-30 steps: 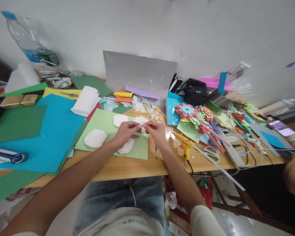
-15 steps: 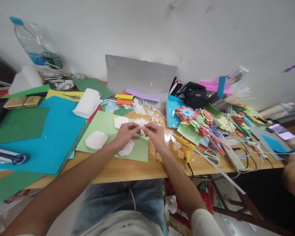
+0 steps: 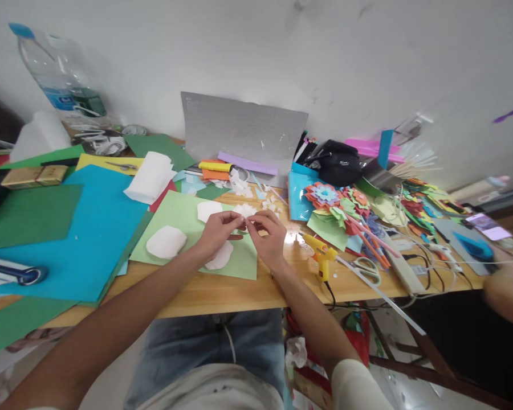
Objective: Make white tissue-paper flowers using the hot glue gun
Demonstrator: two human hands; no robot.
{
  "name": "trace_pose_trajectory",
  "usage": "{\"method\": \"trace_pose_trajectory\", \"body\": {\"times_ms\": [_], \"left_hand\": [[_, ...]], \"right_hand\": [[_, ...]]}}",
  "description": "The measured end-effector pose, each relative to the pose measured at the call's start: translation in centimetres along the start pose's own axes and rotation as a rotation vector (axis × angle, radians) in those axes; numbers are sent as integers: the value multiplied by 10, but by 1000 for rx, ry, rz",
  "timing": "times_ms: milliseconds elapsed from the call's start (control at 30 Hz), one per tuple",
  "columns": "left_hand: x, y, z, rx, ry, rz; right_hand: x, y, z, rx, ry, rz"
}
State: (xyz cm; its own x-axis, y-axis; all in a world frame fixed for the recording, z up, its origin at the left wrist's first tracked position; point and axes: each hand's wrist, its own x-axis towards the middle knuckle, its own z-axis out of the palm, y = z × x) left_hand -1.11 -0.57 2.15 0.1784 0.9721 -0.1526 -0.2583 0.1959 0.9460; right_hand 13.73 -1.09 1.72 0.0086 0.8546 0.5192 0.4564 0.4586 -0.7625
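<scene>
My left hand [image 3: 218, 232] and my right hand [image 3: 269, 236] meet fingertip to fingertip over a light green paper sheet [image 3: 192, 228]. Both are closed in a pinch; whatever small thing lies between the fingertips is too small to make out. Left of my hands a rounded white tissue piece [image 3: 166, 242] lies flat on the sheet. Another white piece [image 3: 208, 211] sits behind my left hand, and a third white piece [image 3: 220, 256] is partly covered by that hand. Just beyond my fingertips is a frilly white tissue shape [image 3: 243, 210], partly hidden.
A yellow glue gun [image 3: 324, 256] and scissors [image 3: 366, 270] lie to the right, near paper flowers [image 3: 325, 195]. A tissue stack [image 3: 149, 177] and blue paper [image 3: 111, 228] are at left. A grey board [image 3: 243, 125] leans on the wall. Another person's hand [image 3: 508, 287] is far right.
My right hand's fingers have curled a little more at the pinch, while my left hand stays nearly still. At far right, the other person's hand has shifted left, with blue paper lifting there.
</scene>
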Motion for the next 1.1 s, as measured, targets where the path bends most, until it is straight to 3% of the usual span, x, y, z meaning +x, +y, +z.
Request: {"method": "trace_pose_trajectory", "body": {"times_ms": [533,700,867,1100], "left_hand": [[1,0,0,-80,-13,13],[3,-3,-2,-25,22,-1],[5,-6,-1,57,-7,29],[3,-9,0,61,-44,43]], "right_hand": [[-1,5,-4,-89,-84,-160],[3,-1,-8,42,-34,-11],[7,6,-6,173,-106,167],[5,5,-4,78,-61,82]]}}
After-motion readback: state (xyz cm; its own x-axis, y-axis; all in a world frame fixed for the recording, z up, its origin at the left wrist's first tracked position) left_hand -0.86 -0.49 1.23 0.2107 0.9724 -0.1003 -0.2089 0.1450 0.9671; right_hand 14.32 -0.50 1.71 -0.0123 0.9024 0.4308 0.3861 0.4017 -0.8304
